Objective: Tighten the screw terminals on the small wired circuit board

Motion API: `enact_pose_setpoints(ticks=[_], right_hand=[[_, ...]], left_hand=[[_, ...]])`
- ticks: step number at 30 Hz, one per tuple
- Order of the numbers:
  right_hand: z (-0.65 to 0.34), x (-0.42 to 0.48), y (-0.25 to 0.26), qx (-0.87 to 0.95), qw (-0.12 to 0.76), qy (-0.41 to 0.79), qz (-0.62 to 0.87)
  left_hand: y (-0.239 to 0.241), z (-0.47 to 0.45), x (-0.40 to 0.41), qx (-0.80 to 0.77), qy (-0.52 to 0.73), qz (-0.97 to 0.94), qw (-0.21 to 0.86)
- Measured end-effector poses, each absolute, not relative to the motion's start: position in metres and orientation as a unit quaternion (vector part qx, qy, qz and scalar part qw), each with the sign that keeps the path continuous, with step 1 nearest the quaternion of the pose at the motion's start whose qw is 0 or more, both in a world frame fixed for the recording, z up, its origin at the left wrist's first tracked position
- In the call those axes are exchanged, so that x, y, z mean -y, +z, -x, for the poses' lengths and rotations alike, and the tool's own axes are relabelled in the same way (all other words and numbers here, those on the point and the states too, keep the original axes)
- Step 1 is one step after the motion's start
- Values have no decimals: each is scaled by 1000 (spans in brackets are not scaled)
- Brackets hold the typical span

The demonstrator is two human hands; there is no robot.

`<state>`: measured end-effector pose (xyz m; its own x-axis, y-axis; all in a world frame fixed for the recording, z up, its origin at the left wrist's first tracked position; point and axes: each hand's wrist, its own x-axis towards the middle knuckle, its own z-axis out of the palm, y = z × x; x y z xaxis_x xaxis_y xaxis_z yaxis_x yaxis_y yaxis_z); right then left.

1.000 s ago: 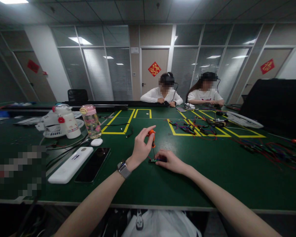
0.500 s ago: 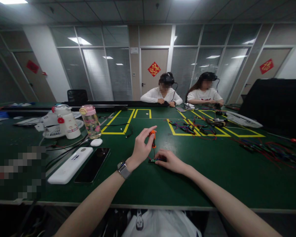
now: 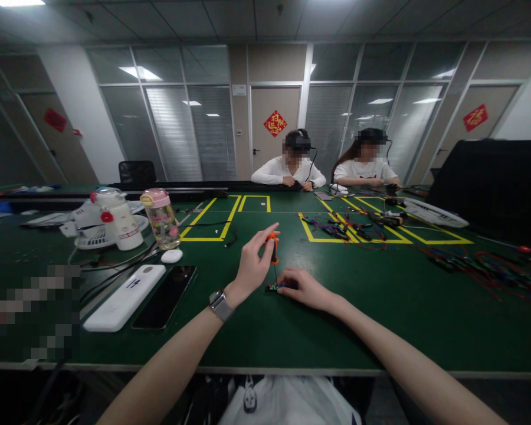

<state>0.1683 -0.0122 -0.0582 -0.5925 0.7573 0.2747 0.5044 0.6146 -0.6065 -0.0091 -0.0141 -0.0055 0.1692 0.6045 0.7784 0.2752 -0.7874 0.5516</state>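
Screwdriver (image 3: 274,252), its handle orange and black, stands nearly upright over a small circuit board (image 3: 271,289), the shaft pointing down at it. The board lies on the green worktop (image 3: 323,342). The left hand (image 3: 253,262), with a smartwatch (image 3: 222,304) on its wrist, has the handle clamped between thumb and fingers, just above the board. The right hand (image 3: 307,289) rests low at the board's right end, its fingers curled and closed on that end; the contact is small and partly hidden, so whether the tip sits in a screw is hard to tell.

Left of the board lie a black phone (image 3: 164,297) and, beyond it, a white power bank (image 3: 124,298). Farther away to the board's left stand a pink-lidded bottle (image 3: 161,218) and a white bottle (image 3: 123,223). Tangled wires (image 3: 349,227) lie beyond the board to its right, over yellow tape (image 3: 316,240). Well past the board, two people in white tops (image 3: 277,170) sit at the worktop's far side.
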Motion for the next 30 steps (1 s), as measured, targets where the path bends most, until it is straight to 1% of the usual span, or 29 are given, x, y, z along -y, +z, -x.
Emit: enact_pose_setpoints(ticks=[6,9,14,16,21,23,30], right_hand=[[-169,12,-60,858,264,238,371],[-169,11,-60,857,265,239,371],[-169,11,-59,857,266,245,367],[-169,11,-60,856,265,245,370],[-168,9,-64,852,270,241,378],[-168,9,-64,852,270,239,378],[-169,9,-62,848,271,252,379]], left_hand=[[-1,9,15,-311,588,-743,74],[0,11,15,-314,582,-744,91],[-3,11,13,-285,569,-756,156],[-3,10,14,-280,567,-757,162],[-1,8,15,-308,596,-737,83],[0,9,16,-318,603,-728,74],[-2,11,12,-282,578,-740,197]])
